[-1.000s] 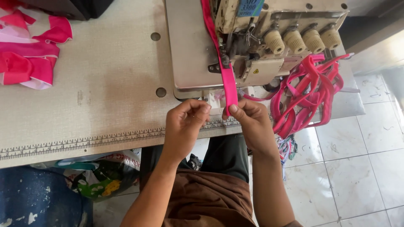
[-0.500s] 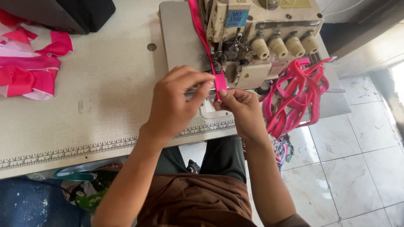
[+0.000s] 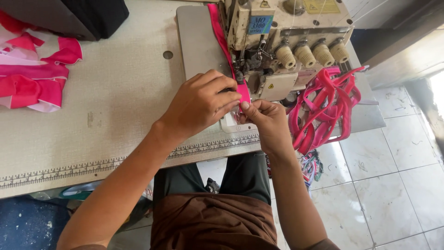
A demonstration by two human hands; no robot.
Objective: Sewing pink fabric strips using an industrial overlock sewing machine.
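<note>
Just ahead of both grips, a pink strap [image 3: 221,28] runs lengthwise away under the sewing machine [image 3: 282,41]; right hand [image 3: 268,121] pinches its near end, left hand [image 3: 201,104] presses alongside on the worktop [image 3: 115,106].

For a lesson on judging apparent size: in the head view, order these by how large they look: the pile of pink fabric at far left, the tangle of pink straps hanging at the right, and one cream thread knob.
1. Pile of pink fabric, partly cropped.
2. Tangle of pink straps; close to the pile, so unsure.
3. Cream thread knob, clearly smallest.
</note>
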